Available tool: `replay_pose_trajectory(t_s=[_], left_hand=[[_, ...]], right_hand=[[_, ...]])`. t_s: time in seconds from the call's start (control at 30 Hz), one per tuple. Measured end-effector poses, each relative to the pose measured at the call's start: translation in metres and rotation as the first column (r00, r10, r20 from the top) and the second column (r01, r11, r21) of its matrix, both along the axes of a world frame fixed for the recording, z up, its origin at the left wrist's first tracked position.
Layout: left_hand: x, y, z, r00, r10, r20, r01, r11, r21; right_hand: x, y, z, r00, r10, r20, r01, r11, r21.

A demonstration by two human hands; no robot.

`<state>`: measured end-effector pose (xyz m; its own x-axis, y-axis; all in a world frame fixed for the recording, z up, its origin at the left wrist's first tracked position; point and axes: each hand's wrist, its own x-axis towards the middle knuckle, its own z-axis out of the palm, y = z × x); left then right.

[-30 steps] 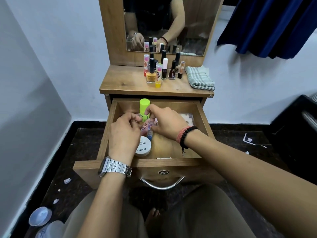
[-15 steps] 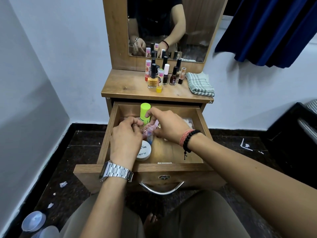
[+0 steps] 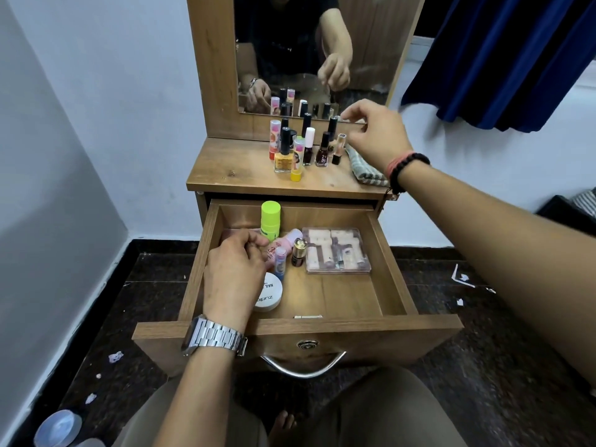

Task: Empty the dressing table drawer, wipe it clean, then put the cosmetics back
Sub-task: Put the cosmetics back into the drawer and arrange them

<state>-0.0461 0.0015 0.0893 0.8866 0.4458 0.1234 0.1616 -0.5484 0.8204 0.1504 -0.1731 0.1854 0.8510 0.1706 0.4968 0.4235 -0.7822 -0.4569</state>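
The drawer (image 3: 380, 253) of the dressing table (image 3: 238, 171) stands pulled out towards the person, its front panel and chrome handle (image 3: 303, 369) nearest the camera. Inside, a round white tub (image 3: 269, 296) lies at the left front, its lid reading "zudio" upside down with "NAIL" above it, the rest of that line hidden by the left hand (image 3: 237, 272). That hand rests low in the drawer's left half, fingers curled over small pink tubes (image 3: 283, 245); whether it actually grips one I cannot tell, since the knuckles cover the contact. A lime-green bottle (image 3: 270, 221) stands upright near the back wall, its small label print too fine to read. Just right of the tubes stands a small dark bottle with a gold cap (image 3: 298, 253), and beside it lies a clear flat case (image 3: 337, 250) of pale sticks. The drawer's right front quarter is bare wood, leaving open room there. The right hand (image 3: 374, 137) is raised over the tabletop's right rear, fingers loosely bent and parted, pinching nothing visible, just beside a clear-capped bottle (image 3: 338, 150). Nail polish bottles (image 3: 296, 150) cluster upright near the mirror (image 3: 316, 53), labels unreadable, with a small yellow cap (image 3: 296, 175) in front. A folded checked cloth (image 3: 367, 171) lies at the table's right edge, partly hidden by the right wrist. The tabletop's left and front strip is free.
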Motion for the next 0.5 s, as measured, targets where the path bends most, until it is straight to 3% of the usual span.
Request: replay_pose_trajectory(t_s=[0.23,0.5], left_hand=[[0.005,0.003,-0.005,1.0,0.004,-0.008,-0.004,1.0,-0.028],[0.006,0.005,-0.007,1.0,0.004,0.017,-0.003,0.999,-0.046]], right_hand=[[0.038,-0.007,-0.014,0.998,0.001,-0.067,-0.027,0.922,-0.386],[0.048,-0.006,-0.023,0.999,-0.042,-0.029,0.029,0.936,-0.35]])
